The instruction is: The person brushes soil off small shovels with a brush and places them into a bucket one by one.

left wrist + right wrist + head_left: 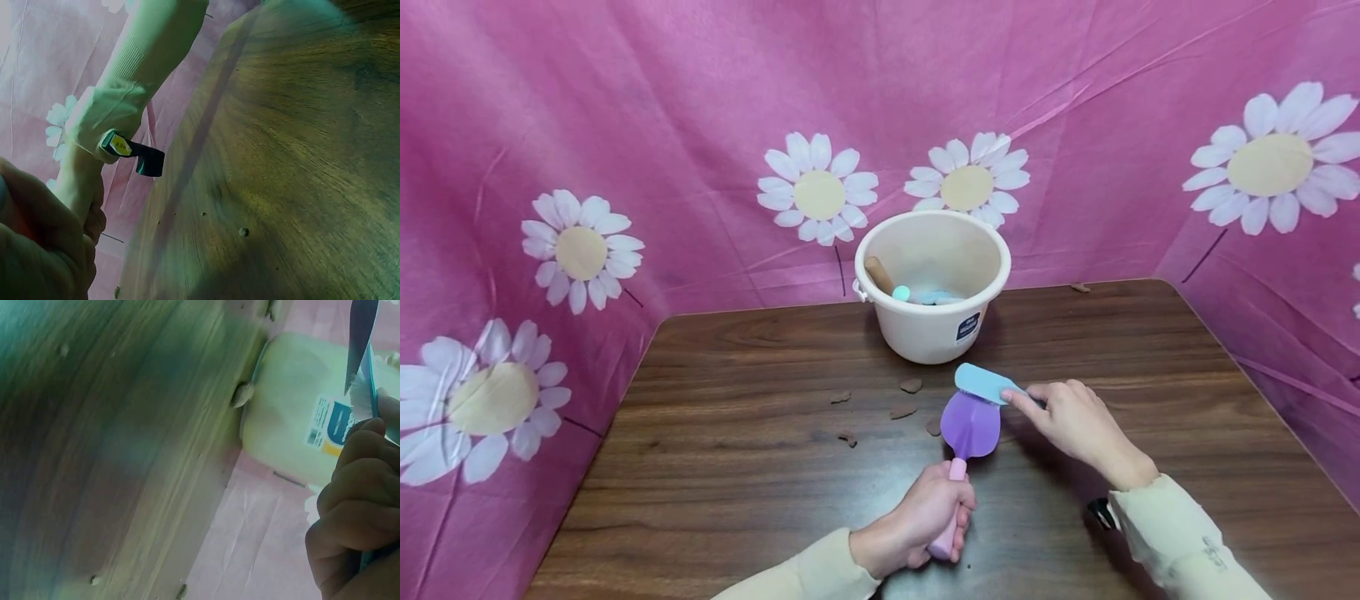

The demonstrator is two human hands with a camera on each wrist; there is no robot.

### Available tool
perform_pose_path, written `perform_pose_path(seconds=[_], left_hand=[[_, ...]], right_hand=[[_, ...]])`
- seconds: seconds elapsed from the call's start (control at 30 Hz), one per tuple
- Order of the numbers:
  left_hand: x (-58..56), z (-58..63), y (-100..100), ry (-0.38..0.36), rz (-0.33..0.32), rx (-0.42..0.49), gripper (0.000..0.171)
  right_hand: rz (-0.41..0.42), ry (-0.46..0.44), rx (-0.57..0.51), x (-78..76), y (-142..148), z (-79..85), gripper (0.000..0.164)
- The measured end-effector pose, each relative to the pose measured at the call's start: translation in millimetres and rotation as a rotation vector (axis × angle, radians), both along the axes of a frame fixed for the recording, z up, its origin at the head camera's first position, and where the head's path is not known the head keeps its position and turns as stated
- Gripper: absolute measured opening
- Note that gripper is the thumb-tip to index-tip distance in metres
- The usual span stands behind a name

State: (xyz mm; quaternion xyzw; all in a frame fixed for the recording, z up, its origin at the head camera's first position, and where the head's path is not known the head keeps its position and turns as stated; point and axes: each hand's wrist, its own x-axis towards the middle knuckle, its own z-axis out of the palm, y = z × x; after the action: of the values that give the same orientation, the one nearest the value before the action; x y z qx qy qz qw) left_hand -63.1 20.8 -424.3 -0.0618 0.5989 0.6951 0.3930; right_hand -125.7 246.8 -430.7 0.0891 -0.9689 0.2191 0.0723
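Observation:
My left hand grips the pink handle of a small shovel, its rounded purple blade pointing away from me over the table. A light blue brush with white bristles is held by its handle in my right hand. Its bristles meet the far end of the blade in the head view. Seen from the right wrist, the fingers curl round the brush, with the blade close by. Brown flakes lie left of the blade, one partly hidden at its edge.
Behind the tools stands a cream bucket, with a brown stick-like handle, a mint-green round end and something light blue inside. More crumbs dot the wooden table. Pink flowered cloth hangs along its back and sides.

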Motion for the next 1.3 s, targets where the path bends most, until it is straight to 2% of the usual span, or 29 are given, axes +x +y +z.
perform_pose_path(seconds=[0.23, 0.4, 0.5, 0.67, 0.87, 1.07, 1.3], left_hand=[[2.9, -2.4, 2, -0.014, -0.033, 0.044, 0.023], [-0.5, -0.8, 3, -0.014, -0.029, 0.075, 0.022], [-3.5, -0.9, 3, -0.019, -0.005, 0.079, 0.022], [-7.8, -1.0, 3, -0.02, 0.017, 0.087, 0.021], [-9.2, 0.0, 3, 0.005, 0.025, 0.088, 0.018], [-8.2, 1.3, 3, 0.025, 0.031, 0.078, 0.02], [-4.6, 2.3, 4, 0.041, 0.044, 0.057, 0.024]], right_hand=[[-0.104, -0.03, 0.001, -7.3, 17, -4.6, 0.053], [-0.137, 0.024, -0.07, -4.1, 22, 2.1, 0.052], [-0.103, 0.065, -0.091, 1.3, 15, 12.2, 0.05], [0.025, 0.102, -0.07, 13.6, -5, 25.8, 0.047], [0.138, 0.093, 0.011, 28.5, -26, 26.1, 0.046], [0.135, 0.012, 0.006, 33.9, -32, 21.8, 0.048], [0.093, -0.012, -0.016, 29.5, -28, 21.6, 0.049]])
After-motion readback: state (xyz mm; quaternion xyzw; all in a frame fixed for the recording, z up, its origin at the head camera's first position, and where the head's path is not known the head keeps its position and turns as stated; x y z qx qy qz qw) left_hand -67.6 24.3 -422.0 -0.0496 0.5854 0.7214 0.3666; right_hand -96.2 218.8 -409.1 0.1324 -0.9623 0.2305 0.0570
